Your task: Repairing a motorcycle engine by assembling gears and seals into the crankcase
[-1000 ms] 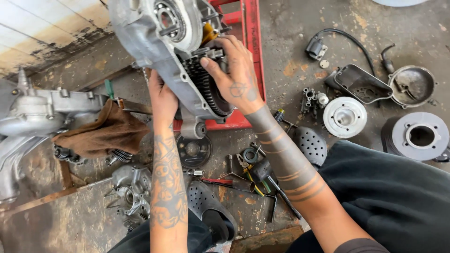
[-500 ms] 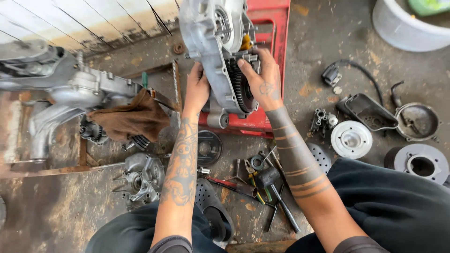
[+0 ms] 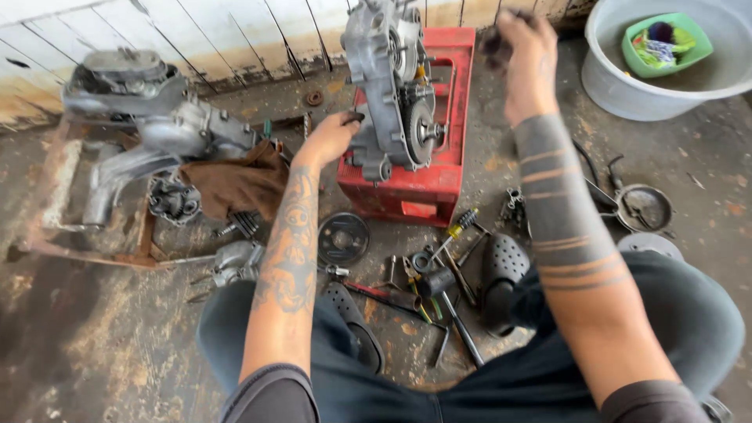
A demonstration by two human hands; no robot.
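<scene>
A grey metal engine case (image 3: 384,70) stands upright on a red plastic crate (image 3: 423,196), with a toothed gear and shaft showing on its right face. My left hand (image 3: 329,139) grips the case's lower left edge. My right hand (image 3: 529,66) is raised to the right of the case and apart from it. Its fingers are closed on a small dark piece (image 3: 495,43) that is too blurred to name.
A second grey engine (image 3: 157,117) and a brown rag (image 3: 235,184) lie at the left. A round disc (image 3: 343,237), screwdrivers and sockets (image 3: 439,266) and black clogs (image 3: 501,270) lie near my knees. A grey basin (image 3: 705,86) holding a green bowl (image 3: 666,39) stands at the back right.
My right hand has come off the engine case's right face and risen to the right with a dark piece. The gear is now uncovered. My left hand stays on the case.
</scene>
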